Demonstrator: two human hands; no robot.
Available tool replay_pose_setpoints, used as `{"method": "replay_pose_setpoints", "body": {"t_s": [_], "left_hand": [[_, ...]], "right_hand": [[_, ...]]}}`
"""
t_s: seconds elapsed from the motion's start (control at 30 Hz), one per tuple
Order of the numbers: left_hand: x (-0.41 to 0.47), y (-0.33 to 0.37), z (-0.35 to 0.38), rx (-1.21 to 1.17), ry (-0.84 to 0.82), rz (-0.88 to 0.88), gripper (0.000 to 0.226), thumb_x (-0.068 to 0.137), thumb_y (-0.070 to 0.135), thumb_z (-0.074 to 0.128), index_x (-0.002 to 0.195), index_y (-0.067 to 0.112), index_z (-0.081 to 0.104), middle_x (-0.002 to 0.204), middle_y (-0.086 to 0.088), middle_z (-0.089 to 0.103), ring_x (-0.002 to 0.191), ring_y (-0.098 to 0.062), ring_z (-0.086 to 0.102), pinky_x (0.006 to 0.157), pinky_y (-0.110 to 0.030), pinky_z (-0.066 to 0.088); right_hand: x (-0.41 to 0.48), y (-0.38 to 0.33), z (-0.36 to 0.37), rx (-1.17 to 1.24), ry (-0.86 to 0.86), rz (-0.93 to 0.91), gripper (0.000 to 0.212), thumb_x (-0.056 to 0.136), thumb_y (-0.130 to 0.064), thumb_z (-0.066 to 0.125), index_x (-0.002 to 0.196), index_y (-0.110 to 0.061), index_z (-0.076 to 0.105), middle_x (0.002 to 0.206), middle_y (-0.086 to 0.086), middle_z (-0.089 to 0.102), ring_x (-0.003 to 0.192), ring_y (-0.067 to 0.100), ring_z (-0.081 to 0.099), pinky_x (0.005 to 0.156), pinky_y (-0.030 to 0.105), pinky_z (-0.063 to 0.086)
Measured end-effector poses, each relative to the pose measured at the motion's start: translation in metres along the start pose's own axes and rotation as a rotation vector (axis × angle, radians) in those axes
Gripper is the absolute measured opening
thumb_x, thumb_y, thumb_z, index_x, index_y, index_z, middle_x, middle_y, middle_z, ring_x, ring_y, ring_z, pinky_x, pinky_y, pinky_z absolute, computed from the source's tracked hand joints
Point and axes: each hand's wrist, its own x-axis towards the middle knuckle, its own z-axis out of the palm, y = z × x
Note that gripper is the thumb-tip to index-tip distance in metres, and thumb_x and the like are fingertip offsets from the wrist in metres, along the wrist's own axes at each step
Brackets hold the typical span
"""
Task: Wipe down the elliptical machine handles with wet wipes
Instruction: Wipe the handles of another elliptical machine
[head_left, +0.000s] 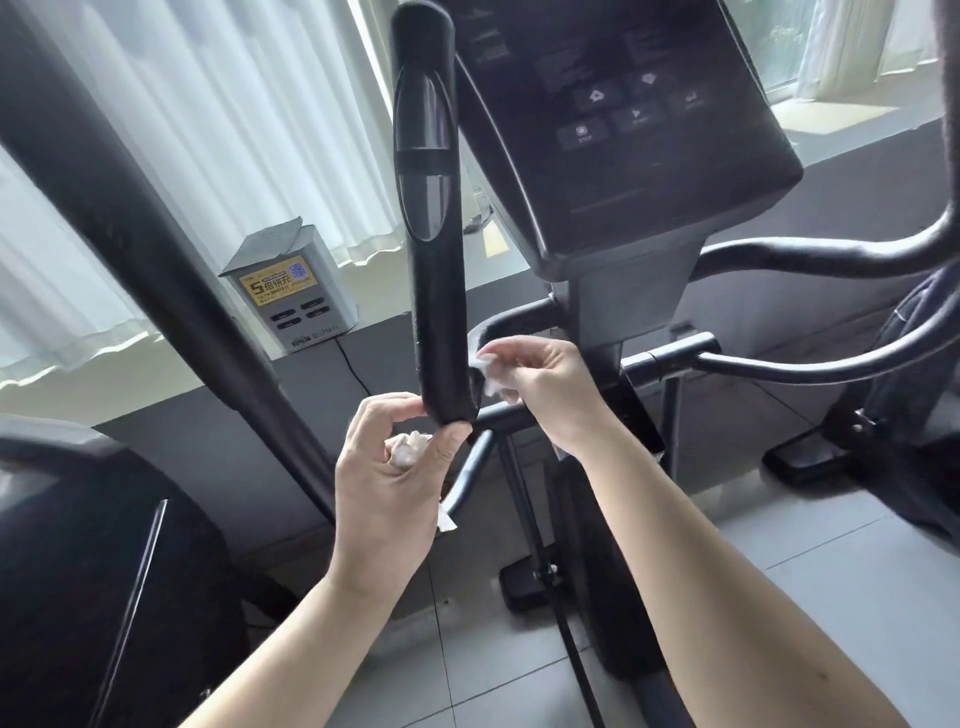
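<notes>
I note the left grip (395, 462) closed on a crumpled wipe (408, 448), pinching the upright handle (431, 260) at its lower end. At its 3 o'clock, the right grip (540, 384) pinches a second wipe (491, 376) against the curved handle (506, 325). Judged about midway; the far handles at 3 o'clock are not yet done.

Upright handle (434, 322): matt black covering, finely textured, foam-like. Its inset upper panel is smooth, glossy plastic.
Wet wipe (491, 379): white, soft non-woven cloth, crumpled.
Second wipe (410, 447): same material, wadded.
Console (649, 156): dark matt plastic with faint printed keys.
Curved side bars (779, 257): smooth tube, semi-gloss black finish.
Floor (831, 571): pale smooth tiles, low sheen.
Curtains (208, 104): thin, sheer white cloth.
Box (306, 306) on the sill: grey plastic, yellow printed label.
</notes>
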Motion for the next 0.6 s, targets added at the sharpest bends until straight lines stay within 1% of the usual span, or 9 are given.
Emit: {"method": "replay_pose_setpoints", "body": {"t_s": [0.03, 0.07, 0.1, 0.2, 0.27, 0.33, 0.43, 0.5, 0.6], "left_hand": [[0.000, 0.000, 0.000, -0.002, -0.001, 0.003, 0.023, 0.082, 0.019, 0.079, 0.100, 0.012, 0.066, 0.071, 0.000, 0.047, 0.044, -0.003, 0.041, 0.048, -0.017, 0.036], [0.000, 0.000, 0.000, -0.004, 0.000, 0.005, 0.023, 0.082, 0.017, 0.079, 0.100, 0.010, 0.066, 0.071, 0.000, 0.046, 0.045, -0.002, 0.042, 0.048, -0.016, 0.036], [0.001, 0.000, 0.000, -0.009, 0.002, 0.005, 0.023, 0.082, 0.017, 0.079, 0.100, 0.010, 0.066, 0.071, 0.000, 0.046, 0.045, -0.002, 0.042, 0.048, -0.015, 0.036], [0.001, -0.001, 0.000, -0.019, 0.008, -0.018, 0.024, 0.081, 0.021, 0.079, 0.099, 0.014, 0.065, 0.070, -0.002, 0.047, 0.042, -0.006, 0.039, 0.046, -0.020, 0.036], [0.000, 0.001, 0.000, -0.004, 0.011, -0.025, 0.024, 0.080, 0.022, 0.080, 0.098, 0.015, 0.066, 0.069, -0.001, 0.047, 0.042, -0.008, 0.039, 0.045, -0.024, 0.037], [0.000, 0.003, 0.001, 0.009, 0.013, -0.020, 0.025, 0.080, 0.021, 0.079, 0.099, 0.012, 0.066, 0.069, 0.000, 0.046, 0.043, -0.007, 0.039, 0.046, -0.024, 0.038], [0.000, 0.002, 0.000, 0.028, 0.026, -0.043, 0.025, 0.080, 0.023, 0.081, 0.100, 0.013, 0.067, 0.070, 0.001, 0.047, 0.044, -0.011, 0.039, 0.048, -0.031, 0.038], [-0.001, 0.002, 0.000, 0.039, 0.028, -0.051, 0.025, 0.081, 0.025, 0.080, 0.100, 0.016, 0.068, 0.070, 0.001, 0.048, 0.043, -0.014, 0.039, 0.047, -0.033, 0.038], [-0.002, 0.004, -0.001, 0.067, 0.038, -0.051, 0.026, 0.081, 0.026, 0.080, 0.101, 0.015, 0.067, 0.072, -0.001, 0.051, 0.042, -0.019, 0.040, 0.043, -0.040, 0.040]], "right_hand": [[-0.004, -0.003, -0.007, 0.084, -0.097, 0.059, 0.005, 0.082, -0.005, 0.078, 0.084, -0.009, 0.081, 0.074, 0.012, 0.068, 0.057, 0.015, 0.051, 0.056, 0.024, 0.039], [-0.007, -0.004, -0.012, 0.116, -0.146, 0.077, 0.005, 0.081, -0.010, 0.079, 0.084, -0.012, 0.082, 0.078, 0.015, 0.070, 0.059, 0.018, 0.050, 0.055, 0.026, 0.038], [-0.005, -0.001, -0.014, 0.093, -0.125, 0.059, 0.004, 0.083, -0.013, 0.079, 0.086, -0.014, 0.082, 0.081, 0.016, 0.071, 0.059, 0.018, 0.051, 0.055, 0.026, 0.037], [0.013, 0.012, -0.004, -0.010, 0.159, 0.011, 0.004, 0.094, -0.011, 0.074, 0.097, -0.014, 0.074, 0.079, 0.008, 0.071, 0.058, 0.012, 0.060, 0.058, 0.025, 0.047], [0.023, 0.018, 0.008, -0.076, 0.299, -0.023, 0.006, 0.096, -0.007, 0.071, 0.097, -0.013, 0.070, 0.073, 0.001, 0.068, 0.058, 0.007, 0.061, 0.062, 0.024, 0.051], [0.027, 0.023, 0.018, -0.155, 0.373, -0.050, 0.005, 0.096, -0.012, 0.071, 0.092, -0.015, 0.072, 0.071, -0.005, 0.067, 0.063, 0.004, 0.062, 0.068, 0.021, 0.052], [0.018, 0.022, 0.025, -0.172, 0.382, -0.014, 0.007, 0.096, -0.016, 0.071, 0.098, -0.014, 0.077, 0.080, -0.009, 0.070, 0.070, -0.003, 0.063, 0.072, 0.013, 0.050], [0.009, 0.021, 0.023, -0.094, 0.363, -0.009, 0.007, 0.095, -0.013, 0.073, 0.097, -0.016, 0.079, 0.081, -0.006, 0.075, 0.071, 0.001, 0.066, 0.073, 0.019, 0.054], [-0.011, 0.018, 0.025, -0.027, 0.332, -0.008, 0.022, 0.096, -0.002, 0.066, 0.090, -0.017, 0.080, 0.084, 0.010, 0.077, 0.072, 0.014, 0.068, 0.066, 0.031, 0.058]]}}
